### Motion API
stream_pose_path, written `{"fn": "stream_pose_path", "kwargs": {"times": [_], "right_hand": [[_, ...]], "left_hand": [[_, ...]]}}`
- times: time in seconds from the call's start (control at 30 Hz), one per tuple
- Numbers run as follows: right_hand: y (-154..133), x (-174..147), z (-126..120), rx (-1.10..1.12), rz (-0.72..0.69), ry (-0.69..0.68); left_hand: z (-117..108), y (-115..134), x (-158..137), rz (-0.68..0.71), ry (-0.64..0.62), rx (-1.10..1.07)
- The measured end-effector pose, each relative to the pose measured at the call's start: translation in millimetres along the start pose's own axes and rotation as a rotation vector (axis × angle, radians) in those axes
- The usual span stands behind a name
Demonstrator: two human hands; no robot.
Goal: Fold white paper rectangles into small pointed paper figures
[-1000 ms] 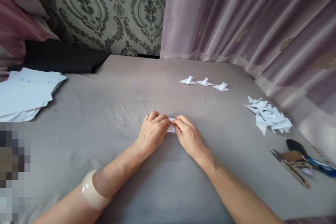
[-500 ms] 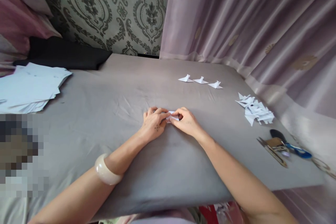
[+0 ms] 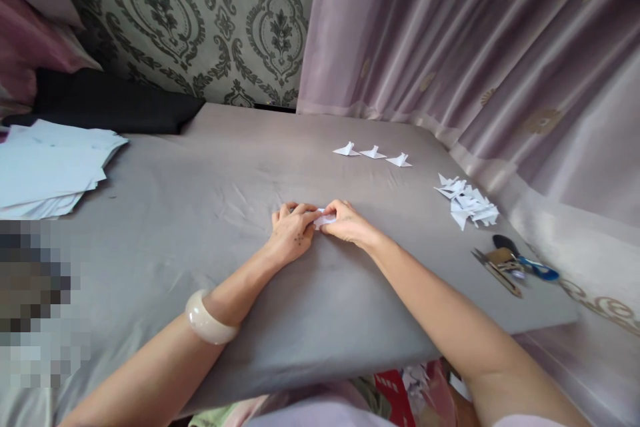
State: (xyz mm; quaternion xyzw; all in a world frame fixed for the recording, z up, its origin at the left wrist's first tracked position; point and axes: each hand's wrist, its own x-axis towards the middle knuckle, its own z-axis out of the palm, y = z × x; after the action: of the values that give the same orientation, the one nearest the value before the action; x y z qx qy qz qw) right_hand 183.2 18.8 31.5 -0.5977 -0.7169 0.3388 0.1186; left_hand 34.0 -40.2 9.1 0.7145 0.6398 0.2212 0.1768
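A small piece of folded white paper [image 3: 325, 219] lies on the cloth-covered table, between my two hands. My left hand [image 3: 293, 233], with a pale bangle on its forearm, rests on the table and its thumb and index finger hold the paper's left end. At the right end, my right hand [image 3: 347, 221] pinches the paper between thumb and fingers. Both hands partly cover the paper, so its full shape is hidden. Beyond them stand three folded paper figures [image 3: 373, 153] in a row.
To the right lies a heap of folded white paper pieces [image 3: 467, 200]. Nearer, scissors [image 3: 537, 268] and a pointed, knife-like tool [image 3: 497, 273] lie by the table edge. A stack of white paper sheets [image 3: 55, 163] sits at the left, before a black cloth-like item [image 3: 115, 103].
My right hand has shifted slightly left, nearer my left hand, and covers more of the paper. The whole view has turned a little to the right.
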Motion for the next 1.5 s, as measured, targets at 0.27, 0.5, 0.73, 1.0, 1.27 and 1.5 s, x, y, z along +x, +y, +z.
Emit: {"fn": "stream_pose_path", "kwargs": {"times": [0.27, 0.5, 0.73, 1.0, 1.27, 1.5], "right_hand": [[2, 0, -17, 0.107, -0.007, -0.132], [14, 5, -24, 0.170, -0.079, -0.155], [20, 4, -15, 0.121, -0.200, 0.056], [19, -16, -7, -0.088, -0.319, 0.092], [29, -21, -12, 0.074, -0.197, -0.020], [25, -19, -17, 0.236, -0.246, -0.079]], "left_hand": [[-1, 0, -1, 0.014, -0.005, 0.044], [-5, 9, -9, 0.183, 0.029, 0.207], [-5, 15, -11, 0.209, 0.014, 0.240], [10, -4, -1, 0.030, 0.187, -0.048], [3, 3, 3, -0.055, 0.097, -0.239], [-9, 8, 4, -0.059, 0.065, -0.738]]}}
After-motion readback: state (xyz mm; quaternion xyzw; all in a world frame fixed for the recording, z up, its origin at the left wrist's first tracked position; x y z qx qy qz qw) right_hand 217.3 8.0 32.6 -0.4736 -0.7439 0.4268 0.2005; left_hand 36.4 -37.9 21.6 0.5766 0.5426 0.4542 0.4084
